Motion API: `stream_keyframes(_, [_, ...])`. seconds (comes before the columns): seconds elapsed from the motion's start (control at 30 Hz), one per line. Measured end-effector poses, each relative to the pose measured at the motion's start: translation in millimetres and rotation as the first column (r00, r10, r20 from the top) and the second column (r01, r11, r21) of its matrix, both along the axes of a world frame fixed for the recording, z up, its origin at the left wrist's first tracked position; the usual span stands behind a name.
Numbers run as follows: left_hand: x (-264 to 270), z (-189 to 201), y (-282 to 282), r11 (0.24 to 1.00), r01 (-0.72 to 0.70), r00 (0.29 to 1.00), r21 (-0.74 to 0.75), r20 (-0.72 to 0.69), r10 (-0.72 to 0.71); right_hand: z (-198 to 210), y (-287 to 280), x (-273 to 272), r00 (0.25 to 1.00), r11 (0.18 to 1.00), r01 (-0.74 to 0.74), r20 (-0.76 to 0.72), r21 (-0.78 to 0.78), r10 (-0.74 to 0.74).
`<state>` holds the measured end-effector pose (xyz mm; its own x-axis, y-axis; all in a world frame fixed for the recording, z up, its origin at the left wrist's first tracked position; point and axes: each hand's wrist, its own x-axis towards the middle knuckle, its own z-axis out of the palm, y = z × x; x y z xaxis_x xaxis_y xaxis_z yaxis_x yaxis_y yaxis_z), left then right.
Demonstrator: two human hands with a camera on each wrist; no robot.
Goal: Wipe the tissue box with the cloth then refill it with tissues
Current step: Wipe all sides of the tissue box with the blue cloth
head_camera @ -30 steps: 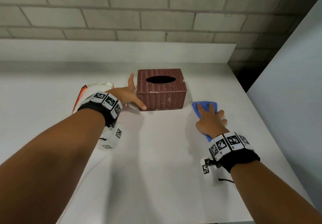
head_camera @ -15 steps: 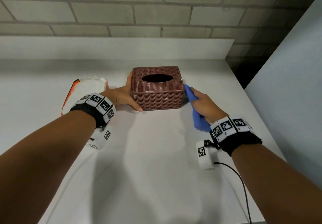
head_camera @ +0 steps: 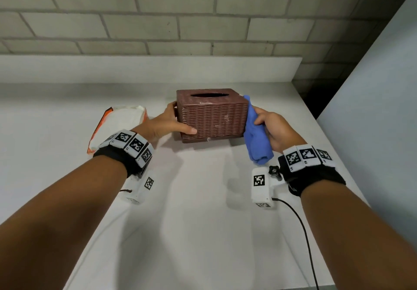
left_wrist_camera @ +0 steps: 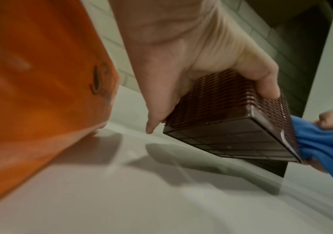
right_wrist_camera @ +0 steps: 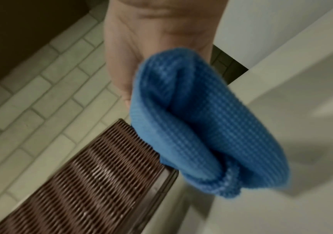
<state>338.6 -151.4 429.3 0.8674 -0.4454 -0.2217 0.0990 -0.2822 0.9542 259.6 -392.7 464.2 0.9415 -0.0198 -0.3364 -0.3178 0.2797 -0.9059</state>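
The brown woven tissue box (head_camera: 212, 118) with its oval top slot is at the middle of the white counter (head_camera: 203, 222). My left hand (head_camera: 171, 121) grips its left end, thumb on the front face and fingers behind. In the left wrist view the box (left_wrist_camera: 231, 126) is raised off the counter, its grid underside showing and a shadow beneath. My right hand (head_camera: 272, 128) holds a bunched blue cloth (head_camera: 257, 138) pressed against the box's right end. The cloth (right_wrist_camera: 201, 123) meets the box's (right_wrist_camera: 91, 182) edge. A white and orange tissue pack (head_camera: 119, 125) lies left of the box.
A raised white ledge (head_camera: 146, 69) and a brick wall (head_camera: 180, 18) close the back. A pale panel (head_camera: 372, 109) stands on the right, with a dark gap (head_camera: 316, 95) at the back right corner. A black cable (head_camera: 302, 228) trails from my right wrist.
My right hand lifted the blue cloth off the counter and brought it against the box's right end. My left hand closed round the box's left end, and the box came up a little.
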Motion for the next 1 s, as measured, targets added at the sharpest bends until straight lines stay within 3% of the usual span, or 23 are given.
stream_keyframes(0.1, [-7.7,1.1,1.8,0.994,0.028,1.0,-0.104,-0.008,-0.029,5.5,0.2,-3.8,1.0,1.0,-0.009,-0.018,-0.001,0.009])
stream_keyframes(0.23, [-15.2,4.1,-0.2,0.97,-0.072,0.995,-0.233,-0.087,0.053,7.5,4.6,-6.3,0.993,0.956,0.104,0.084,-0.275,-0.084])
stream_keyframes(0.33, [-20.8,3.2,-1.3,0.96,-0.118,0.989,-0.255,-0.12,0.09,12.4,16.4,-11.7,0.947,0.826,0.275,0.289,-0.492,-0.143])
stream_keyframes(0.43, [-27.2,-0.1,-2.2,0.953,-0.148,0.983,-0.265,-0.149,0.111,21.2,40.5,-17.0,0.878,0.655,0.39,0.477,-0.648,-0.051])
stream_keyframes(0.5, [-32.9,-1.2,-3.9,0.949,-0.164,0.979,-0.27,-0.159,0.124,21.3,58.6,-19.9,0.846,0.583,0.424,0.533,-0.693,0.019])
stream_keyframes(0.57, [-38.4,-1.6,-6.9,0.948,-0.173,0.978,-0.269,-0.163,0.132,19.9,75.0,-21.9,0.848,0.544,0.409,0.526,-0.733,0.071])
stream_keyframes(0.63, [-45.1,-0.1,-9.7,0.95,-0.174,0.979,-0.26,-0.154,0.137,21.4,86.5,-24.8,0.877,0.455,0.343,0.453,-0.822,0.157])
stream_keyframes(0.73, [-52.2,0.5,-11.6,0.954,-0.188,0.974,-0.233,-0.171,0.15,20.0,95.9,-28.3,0.918,0.213,0.186,0.247,-0.959,0.311])
stream_keyframes(0.87, [-57.1,-0.4,-10.3,0.957,-0.205,0.966,-0.204,-0.197,0.165,1.2,94.2,-21.7,0.925,-0.04,0.23,0.205,-0.972,0.32])
stream_keyframes(1.0, [-60.4,0.0,-10.1,0.959,-0.225,0.961,-0.174,-0.205,0.189,-8.6,85.2,-13.2,0.865,-0.052,0.284,0.233,-0.957,0.445])
